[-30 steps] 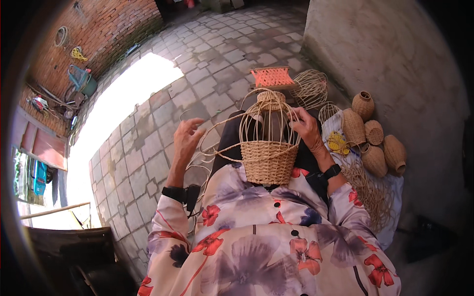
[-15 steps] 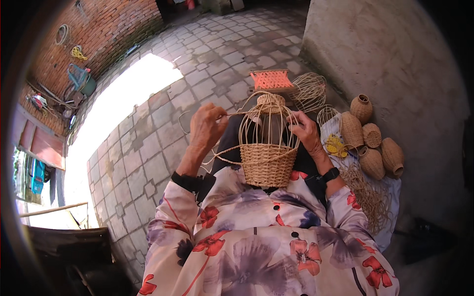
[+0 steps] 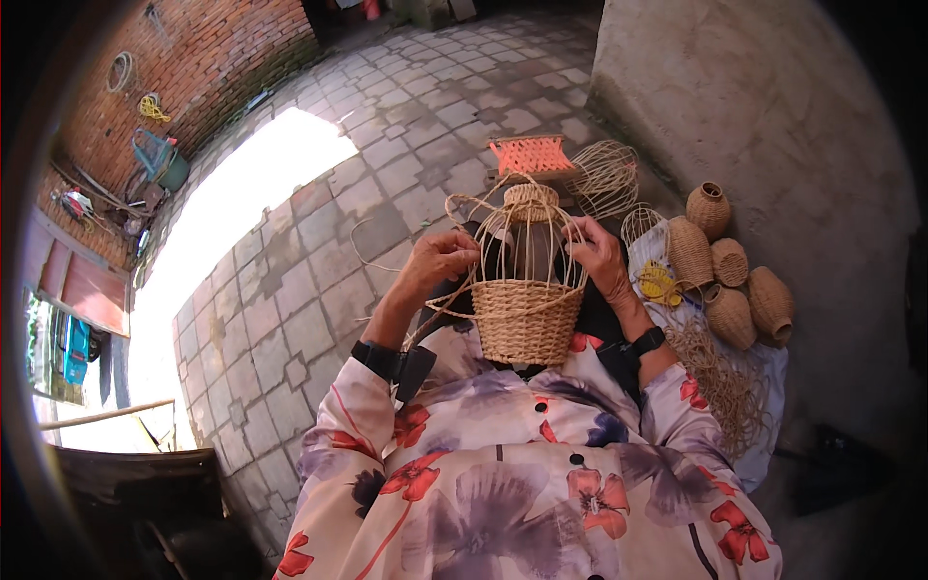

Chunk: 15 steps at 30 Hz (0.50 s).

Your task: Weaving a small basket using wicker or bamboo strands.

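Between my knees stands an unfinished woven basket, its lower part dense and its upper part open upright ribs drawn in to a woven neck. My right hand is closed on the ribs at the basket's right side. At the left side, my left hand pinches a thin straw-coloured cord beside the ribs; the fingertips partly hide it. A loop of the cord arcs above this hand toward the neck. Another strand runs around the top of the dense weave.
To the right, several finished woven vases and a heap of loose cord lie on a white sheet. Beyond the basket are a stool with an orange woven seat and an open rib frame. A concrete wall rises at right.
My left hand has moved right and down, from out beside the basket to close against its ribs. The cord, stretched to the left before, now forms a slack loop. My right hand stays put.
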### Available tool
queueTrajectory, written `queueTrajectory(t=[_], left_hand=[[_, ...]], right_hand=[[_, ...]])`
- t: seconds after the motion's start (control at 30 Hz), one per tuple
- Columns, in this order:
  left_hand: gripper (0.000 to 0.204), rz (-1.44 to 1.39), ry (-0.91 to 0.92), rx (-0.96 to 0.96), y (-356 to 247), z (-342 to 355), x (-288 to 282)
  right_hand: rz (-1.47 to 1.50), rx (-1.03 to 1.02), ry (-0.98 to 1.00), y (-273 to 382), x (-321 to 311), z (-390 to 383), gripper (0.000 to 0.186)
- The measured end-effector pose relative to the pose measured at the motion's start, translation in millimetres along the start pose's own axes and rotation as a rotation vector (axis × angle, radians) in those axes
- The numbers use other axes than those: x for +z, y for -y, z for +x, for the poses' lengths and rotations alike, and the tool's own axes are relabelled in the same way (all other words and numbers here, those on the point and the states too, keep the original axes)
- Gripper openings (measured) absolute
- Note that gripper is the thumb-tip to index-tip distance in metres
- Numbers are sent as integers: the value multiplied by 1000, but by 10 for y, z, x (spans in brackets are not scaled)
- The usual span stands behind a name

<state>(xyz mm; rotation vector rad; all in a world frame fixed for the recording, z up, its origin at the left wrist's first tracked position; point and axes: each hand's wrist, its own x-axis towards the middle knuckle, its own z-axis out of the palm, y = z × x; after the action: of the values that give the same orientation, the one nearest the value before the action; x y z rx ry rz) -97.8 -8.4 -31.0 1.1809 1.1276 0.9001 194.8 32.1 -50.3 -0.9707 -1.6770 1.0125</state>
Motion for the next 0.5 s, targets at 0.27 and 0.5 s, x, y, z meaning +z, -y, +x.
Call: queueTrajectory(t=[0.27, 0.5], left_hand=[[12, 638, -281, 385, -65, 2, 444], [17, 792, -280, 588, -294, 31, 672]], right_hand=[[-184, -143, -82, -12, 3, -22, 26], [-93, -41, -20, 207, 88, -7, 47]])
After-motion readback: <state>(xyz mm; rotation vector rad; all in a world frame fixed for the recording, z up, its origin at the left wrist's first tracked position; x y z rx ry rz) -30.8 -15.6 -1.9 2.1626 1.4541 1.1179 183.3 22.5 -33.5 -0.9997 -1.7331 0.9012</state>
